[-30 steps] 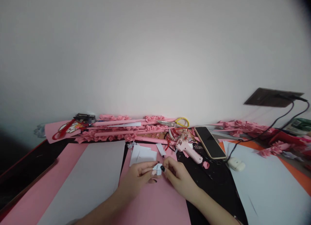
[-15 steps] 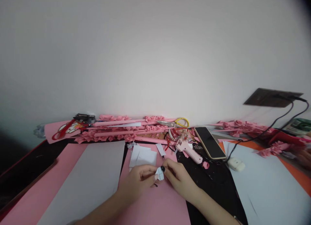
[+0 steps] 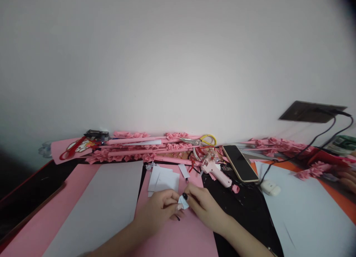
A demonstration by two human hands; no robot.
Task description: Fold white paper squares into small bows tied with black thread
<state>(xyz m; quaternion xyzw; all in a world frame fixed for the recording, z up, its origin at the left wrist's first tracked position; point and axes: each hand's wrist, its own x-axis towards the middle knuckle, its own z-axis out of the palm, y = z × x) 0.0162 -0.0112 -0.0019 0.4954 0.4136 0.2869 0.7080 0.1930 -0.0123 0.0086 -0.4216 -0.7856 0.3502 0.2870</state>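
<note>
Between my two hands is a small piece of folded white paper (image 3: 183, 202). My left hand (image 3: 160, 209) pinches its left side between thumb and fingers. On its right side, my right hand (image 3: 203, 204) presses with a dark-nailed thumb or finger at the upper edge. Both hands are over a sheet of pink paper (image 3: 178, 238). Just beyond my left hand lie several square white paper pieces (image 3: 167, 181), partly overlapping. A small white strip (image 3: 183, 171) lies a little further right.
A pink glue gun (image 3: 217, 172), yellow-handled scissors (image 3: 207, 140) and a phone (image 3: 240, 163) lie beyond my hands. Pink paper flowers on stems (image 3: 133, 155) line the wall. A white earphone case (image 3: 270, 187) is at right, beside cables. Another person's hand (image 3: 347, 177) shows at far right.
My right hand's dark-nailed digit has shifted slightly left and down over the folded paper. The paper has turned a little and shows less of its face. My left hand keeps its hold.
</note>
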